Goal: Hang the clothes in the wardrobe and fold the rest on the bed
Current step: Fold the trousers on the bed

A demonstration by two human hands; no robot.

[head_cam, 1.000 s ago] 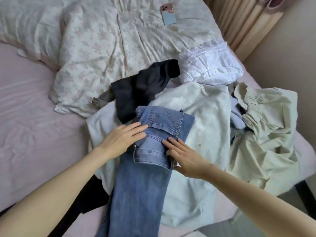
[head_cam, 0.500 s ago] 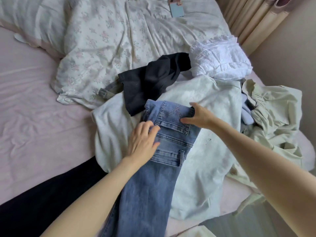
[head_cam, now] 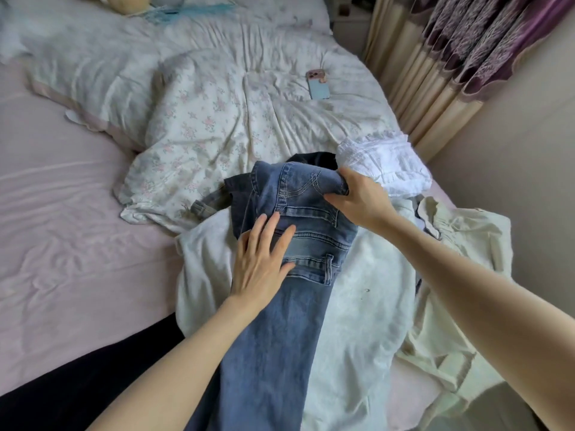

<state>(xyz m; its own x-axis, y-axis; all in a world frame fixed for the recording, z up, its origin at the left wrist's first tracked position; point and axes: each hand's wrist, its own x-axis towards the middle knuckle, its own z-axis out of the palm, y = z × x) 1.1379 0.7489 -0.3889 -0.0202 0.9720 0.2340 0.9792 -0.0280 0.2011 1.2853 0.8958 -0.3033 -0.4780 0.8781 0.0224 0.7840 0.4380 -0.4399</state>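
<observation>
Left to right: my left hand [head_cam: 263,259] lies flat, fingers straight, pressing the jeans [head_cam: 280,306] down on the bed [head_cam: 62,244]. My right hand [head_cam: 357,200], a second ago flat beside the waistband, has now closed its grip on the waistband edge and lifted it. I judge a fold begun, over the white garment [head_cam: 367,293].

My right hand [head_cam: 357,200] has gone from lying flat on the jeans [head_cam: 280,306] to gripping their waistband, and it has lifted that end up, so the black garment [head_cam: 314,157] is now mostly hidden. My left hand [head_cam: 261,259] has slid lower and now presses flat below the pocket.
</observation>
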